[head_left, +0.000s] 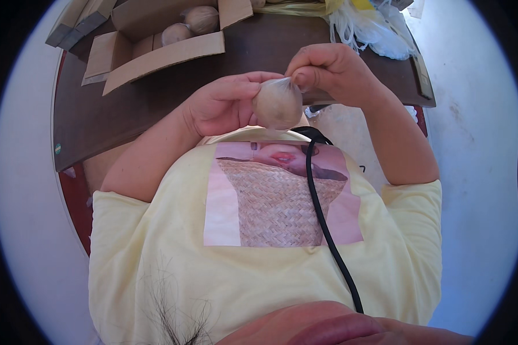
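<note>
A round beige object in a clear plastic bag (277, 106) hangs between my hands, in front of my chest. My left hand (224, 103) holds it from the left side, fingers curved against the bag. My right hand (342, 77) pinches the gathered top of the bag between thumb and forefinger. An open cardboard box (161, 60) on the dark table (115, 103) holds two similar bagged round objects (201, 20), above and left of my hands.
Flattened or folded cardboard (77, 23) lies at the table's back left. White and yellow plastic bags (380, 34) are heaped at the back right, near the table's edge. A black cord (322, 207) runs down over my yellow shirt.
</note>
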The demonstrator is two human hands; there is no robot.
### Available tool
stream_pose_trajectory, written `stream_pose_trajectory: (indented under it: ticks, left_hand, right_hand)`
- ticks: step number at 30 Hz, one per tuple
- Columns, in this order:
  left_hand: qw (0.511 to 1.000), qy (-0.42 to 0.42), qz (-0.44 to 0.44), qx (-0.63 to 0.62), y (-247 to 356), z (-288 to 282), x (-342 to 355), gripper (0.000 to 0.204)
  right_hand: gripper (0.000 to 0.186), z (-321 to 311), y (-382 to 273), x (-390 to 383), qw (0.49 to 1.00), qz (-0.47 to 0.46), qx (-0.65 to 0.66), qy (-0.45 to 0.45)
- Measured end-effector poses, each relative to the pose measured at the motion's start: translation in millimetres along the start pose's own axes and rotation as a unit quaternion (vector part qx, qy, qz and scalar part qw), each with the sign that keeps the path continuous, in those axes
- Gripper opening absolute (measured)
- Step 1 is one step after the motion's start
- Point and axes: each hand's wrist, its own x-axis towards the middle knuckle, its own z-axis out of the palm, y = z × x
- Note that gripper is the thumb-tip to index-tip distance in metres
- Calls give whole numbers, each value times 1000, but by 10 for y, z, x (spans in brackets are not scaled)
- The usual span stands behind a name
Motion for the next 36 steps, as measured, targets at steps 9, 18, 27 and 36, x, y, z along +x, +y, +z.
stream_pose_trajectory:
  ticks: [9,18,27,36]
  left_hand:
    - [992,17,-17,128,-25,26,2,82]
    - [975,71,63,201,-4,148,15,87]
    - [897,158,186,369,-26,324,25,81]
    - [719,175,289,607,159,317,-98,98]
  right_hand:
    - [13,28,-68,-9,996,64,66,12]
    - [18,82,293,-53,998,-35,-28,54]
    - [67,245,201,-182,940,6,340,-10]
    - [78,319,-24,-64,960,-17,268,85]
